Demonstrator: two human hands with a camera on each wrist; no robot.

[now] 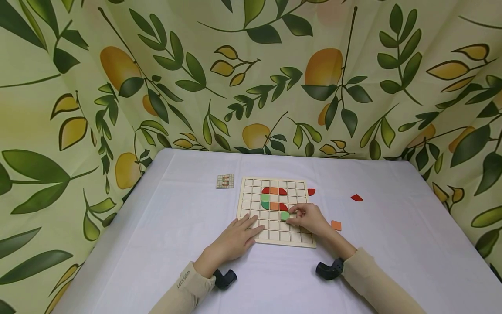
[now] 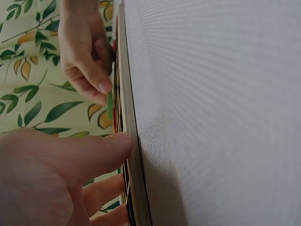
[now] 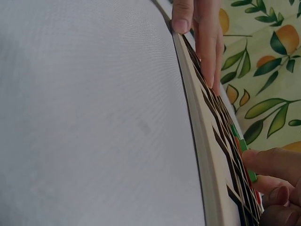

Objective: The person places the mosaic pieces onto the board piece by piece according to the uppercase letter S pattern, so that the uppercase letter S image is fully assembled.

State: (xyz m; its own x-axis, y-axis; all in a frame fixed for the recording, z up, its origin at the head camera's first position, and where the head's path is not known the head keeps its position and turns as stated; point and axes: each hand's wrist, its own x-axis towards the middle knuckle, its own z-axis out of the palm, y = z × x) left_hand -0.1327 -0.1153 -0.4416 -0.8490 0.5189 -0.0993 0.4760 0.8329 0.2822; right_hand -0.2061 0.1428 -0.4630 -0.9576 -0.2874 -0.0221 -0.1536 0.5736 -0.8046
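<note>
At the frame's lower centre, the left hand point(image 1: 234, 237) rests spread fingers on the gridded board point(image 1: 273, 236), presumably steadying it, while the right hand point(image 1: 311, 217) pinches a green square point(image 1: 284, 216) there, likely for precise control.

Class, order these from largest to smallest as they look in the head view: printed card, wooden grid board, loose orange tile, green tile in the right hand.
1. Wooden grid board
2. Printed card
3. Loose orange tile and green tile: too alike to rank
</note>
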